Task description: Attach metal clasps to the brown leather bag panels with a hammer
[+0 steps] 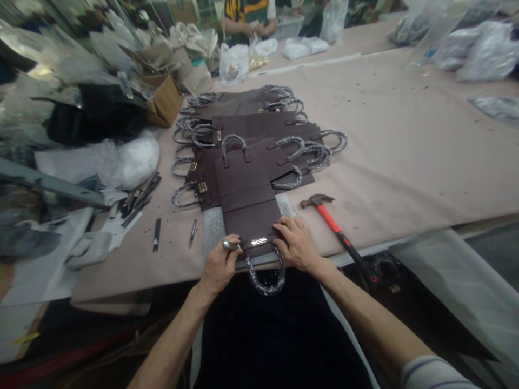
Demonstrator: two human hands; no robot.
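Observation:
A dark brown handbag panel (247,216) lies lengthwise at the table's near edge, with a silvery metal clasp (258,241) on its near end. Its plastic-wrapped handle (265,290) hangs over the edge toward me. My left hand (221,265) is closed around a short metal tool with a rounded silvery end (231,245), beside the panel's left corner; the tool's lower part is hidden by my fingers. At the right corner, my right hand (298,243) grips the panel's edge, thumb near the handle's base and fingers bent on the leather.
More brown bag panels (259,124) with wrapped handles are piled beyond. A claw hammer (334,224) lies at the right, its grip past the table edge. A dark blade (156,235) and thin metal tool (193,233) lie left. Another person's hands (255,28) hold something at the far side.

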